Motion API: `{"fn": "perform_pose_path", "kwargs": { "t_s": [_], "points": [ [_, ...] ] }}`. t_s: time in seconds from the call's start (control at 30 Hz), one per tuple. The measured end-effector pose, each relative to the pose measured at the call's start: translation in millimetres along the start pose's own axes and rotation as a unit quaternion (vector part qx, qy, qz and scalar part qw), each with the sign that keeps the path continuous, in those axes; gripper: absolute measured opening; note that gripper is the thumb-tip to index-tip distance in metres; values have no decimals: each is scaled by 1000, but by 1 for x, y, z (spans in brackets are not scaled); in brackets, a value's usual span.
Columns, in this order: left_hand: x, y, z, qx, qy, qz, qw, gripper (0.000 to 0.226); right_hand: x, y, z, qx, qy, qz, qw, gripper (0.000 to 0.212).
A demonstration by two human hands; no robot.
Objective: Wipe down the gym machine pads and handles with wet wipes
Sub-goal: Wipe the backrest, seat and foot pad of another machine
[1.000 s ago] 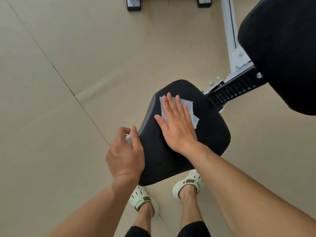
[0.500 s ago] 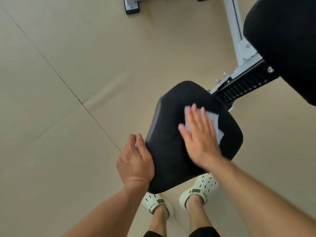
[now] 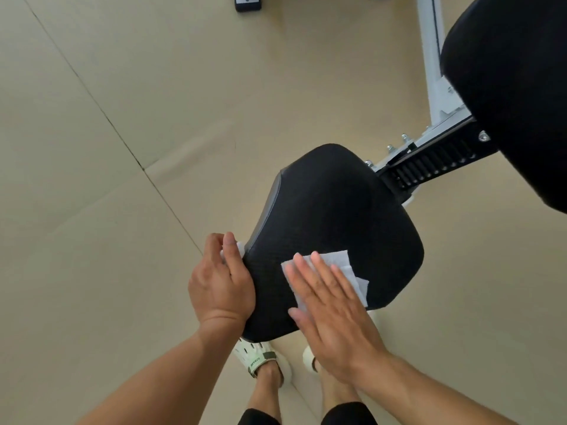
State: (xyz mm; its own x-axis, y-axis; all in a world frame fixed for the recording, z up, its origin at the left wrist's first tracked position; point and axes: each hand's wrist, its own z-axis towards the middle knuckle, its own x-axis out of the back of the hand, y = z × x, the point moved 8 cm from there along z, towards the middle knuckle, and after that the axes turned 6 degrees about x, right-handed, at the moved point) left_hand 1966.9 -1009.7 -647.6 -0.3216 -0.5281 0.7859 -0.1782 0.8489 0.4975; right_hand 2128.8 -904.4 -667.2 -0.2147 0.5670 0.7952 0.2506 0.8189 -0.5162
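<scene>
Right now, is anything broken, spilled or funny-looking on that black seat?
Nothing stands out. The black seat pad looks whole, with no tear or spill showing. The right hand presses a white wipe flat on it, and the left hand grips the pad's edge with something small and white tucked in its fingers.

1. Seat pad [image 3: 331, 210]: black, textured top with a smoother grey-black side band on its left edge; rounded, narrower at the far end and wider at the near end; mounted on a black ribbed bracket at its far right.
2. Wet wipe [image 3: 343, 268]: white, partly unfolded sheet lying flat on the near right part of the seat pad, its near portion covered by a flat hand.
3. Second wipe [image 3: 237, 250]: small white wad, mostly hidden, at the pad's left edge.
4. Back pad [image 3: 515, 87]: large, black, upper right, beside the bracket.
</scene>
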Motion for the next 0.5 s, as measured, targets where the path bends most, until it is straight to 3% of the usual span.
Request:
{"fn": "perform_pose_path", "kwargs": {
  "t_s": [0.17, 0.23, 0.3, 0.4, 0.5],
  "points": [
    [0, 0, 1, -5, 12, 14, 1000, 38, 46, 119, 89, -232, 49, 36, 971, 64],
    [-1, 0, 1, -8, 14, 12, 1000, 37, 56, 127, 121, -271, 51, 12, 961, 64],
    [0, 0, 0, -7, 18, 13, 1000, 36, 55, 100, 134, -223, 63, 31, 972, 62],
    [1, 2, -1, -8, 21, 11, 1000, 37, 47, 45, 112, -103, 112, 147, 977, 59],
    [2, 3, -1, -9, 24, 10, 1000, 35, 48, 31, 75, -119, 189, 231, 947, 54]
  ]
}}
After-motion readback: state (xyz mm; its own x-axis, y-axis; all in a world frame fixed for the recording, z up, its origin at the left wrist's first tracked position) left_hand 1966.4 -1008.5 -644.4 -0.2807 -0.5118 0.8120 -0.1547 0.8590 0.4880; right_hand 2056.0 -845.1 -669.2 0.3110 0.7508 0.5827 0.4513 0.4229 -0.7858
